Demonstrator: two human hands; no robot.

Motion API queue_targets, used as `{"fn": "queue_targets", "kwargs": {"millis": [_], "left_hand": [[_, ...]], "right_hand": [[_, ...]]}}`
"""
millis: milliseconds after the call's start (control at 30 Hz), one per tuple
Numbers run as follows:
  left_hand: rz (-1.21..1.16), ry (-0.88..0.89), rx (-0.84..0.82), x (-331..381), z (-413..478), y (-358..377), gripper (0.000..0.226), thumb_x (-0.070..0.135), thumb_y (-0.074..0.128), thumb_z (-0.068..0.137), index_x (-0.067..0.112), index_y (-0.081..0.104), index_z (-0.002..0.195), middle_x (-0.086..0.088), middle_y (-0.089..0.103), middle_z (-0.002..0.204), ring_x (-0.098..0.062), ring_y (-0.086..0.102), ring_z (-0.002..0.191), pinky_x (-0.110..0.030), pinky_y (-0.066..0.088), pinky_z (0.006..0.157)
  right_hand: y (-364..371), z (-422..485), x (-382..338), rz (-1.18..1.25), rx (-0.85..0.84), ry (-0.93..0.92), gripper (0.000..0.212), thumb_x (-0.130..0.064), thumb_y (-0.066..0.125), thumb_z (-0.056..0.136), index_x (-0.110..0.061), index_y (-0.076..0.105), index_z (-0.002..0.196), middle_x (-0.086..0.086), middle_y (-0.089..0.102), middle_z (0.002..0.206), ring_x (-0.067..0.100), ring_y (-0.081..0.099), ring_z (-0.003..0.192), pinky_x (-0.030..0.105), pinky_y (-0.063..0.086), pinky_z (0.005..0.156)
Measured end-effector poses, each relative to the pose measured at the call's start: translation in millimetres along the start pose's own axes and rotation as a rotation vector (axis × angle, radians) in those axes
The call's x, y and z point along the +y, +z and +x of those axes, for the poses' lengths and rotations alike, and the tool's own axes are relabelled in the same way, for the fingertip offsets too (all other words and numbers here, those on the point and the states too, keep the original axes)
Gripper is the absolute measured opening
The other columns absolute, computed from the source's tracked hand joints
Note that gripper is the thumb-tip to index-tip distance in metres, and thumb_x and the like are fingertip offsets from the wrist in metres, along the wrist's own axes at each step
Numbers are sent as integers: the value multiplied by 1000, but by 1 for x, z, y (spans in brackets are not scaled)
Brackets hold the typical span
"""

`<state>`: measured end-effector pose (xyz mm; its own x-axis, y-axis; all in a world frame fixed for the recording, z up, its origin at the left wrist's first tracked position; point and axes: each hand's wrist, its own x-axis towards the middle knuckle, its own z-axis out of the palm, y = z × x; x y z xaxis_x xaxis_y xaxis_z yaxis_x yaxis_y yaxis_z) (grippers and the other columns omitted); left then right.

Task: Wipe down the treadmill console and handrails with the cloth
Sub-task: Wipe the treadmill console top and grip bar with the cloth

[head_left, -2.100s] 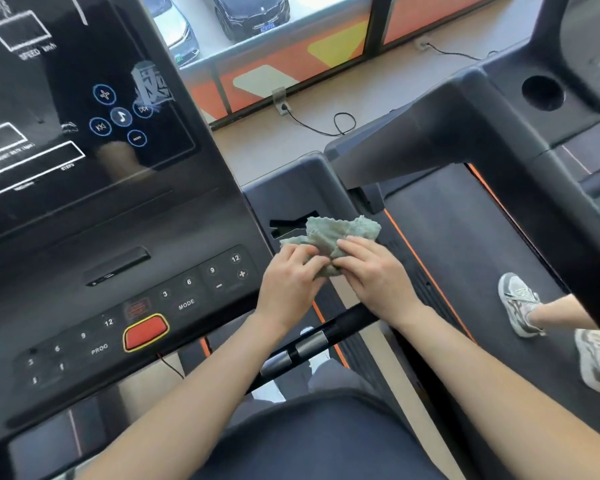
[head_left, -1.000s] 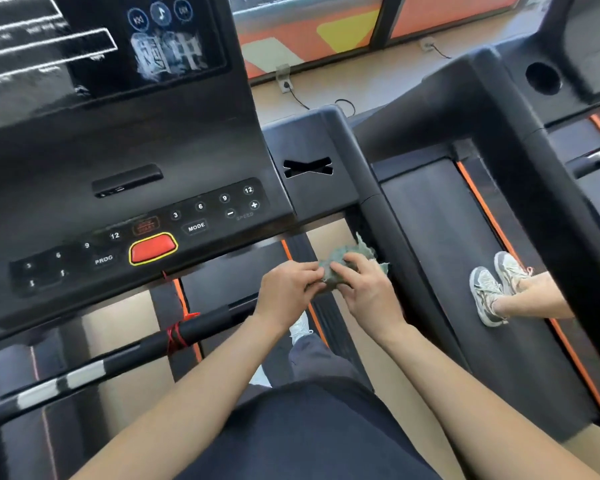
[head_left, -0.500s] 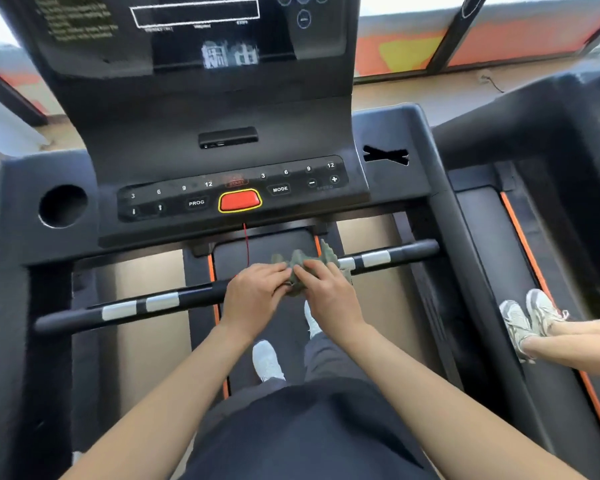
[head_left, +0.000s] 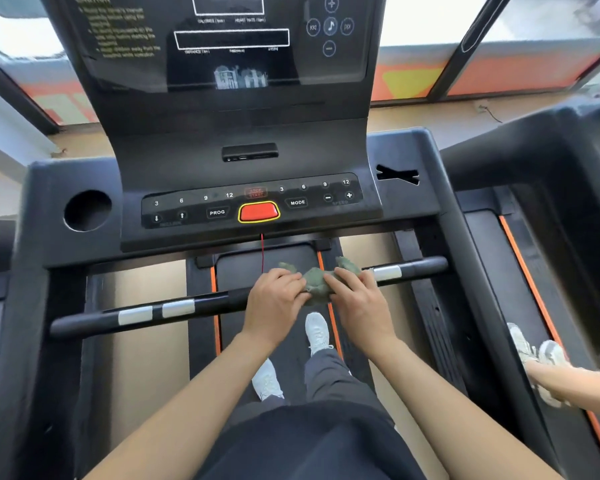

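View from above a treadmill. A black bar (head_left: 174, 308) with silver grip patches runs left to right below the console (head_left: 187, 168). At the bar's middle, the left hand (head_left: 274, 299) curls its fingers over one end of a small grey-green cloth (head_left: 314, 284), which is bunched over the bar. The right hand (head_left: 357, 303) grips the other end, fingers bent and close together. The cloth looks light, soft and limp. It would likely crumple and slide, so it is best held by its bunched ends and wrapped round the bar.

Soft, crumpled cloth (head_left: 315, 285); matt black plastic console (head_left: 406, 202) with glossy display panel (head_left: 201, 57); handlebar (head_left: 174, 308) banded with shiny metal
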<state>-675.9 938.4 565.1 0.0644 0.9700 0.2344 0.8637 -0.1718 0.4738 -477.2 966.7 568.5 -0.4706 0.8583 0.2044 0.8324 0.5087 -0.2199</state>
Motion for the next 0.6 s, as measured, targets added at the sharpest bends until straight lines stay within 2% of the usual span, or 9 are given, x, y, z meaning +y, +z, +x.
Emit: {"fn": "queue_targets", "kwargs": {"millis": [233,367,467,600], "left_hand": [[-23,131,-103,38,30,23,39,21,92,66,15,74,100,0,76,103,-26,70,86,-35,57,68],[-6,162,-53,39,30,27,24,20,88,72,18,74,91,4,75,99,-24,65,80,-35,54,63],[-1,173,20,23,17,19,11,15,83,78,16,75,86,3,76,99,-25,63,76,-36,52,60],[26,134,65,-1,-8,3,13,6,82,77,13,78,88,2,78,99,-23,68,84,-36,56,66]], "right_hand": [[-22,-9,44,-5,60,171,40,2,75,79,-10,71,116,8,68,117,32,52,89,42,55,84],[-21,-13,45,32,77,230,38,5,76,77,-7,72,113,10,68,114,35,56,93,45,54,86],[-16,-7,27,76,81,192,32,6,76,76,-6,74,106,9,69,107,33,59,91,43,52,86],[-6,5,0,163,87,70,25,8,76,75,-6,76,96,6,70,98,32,60,84,38,52,81]]}}
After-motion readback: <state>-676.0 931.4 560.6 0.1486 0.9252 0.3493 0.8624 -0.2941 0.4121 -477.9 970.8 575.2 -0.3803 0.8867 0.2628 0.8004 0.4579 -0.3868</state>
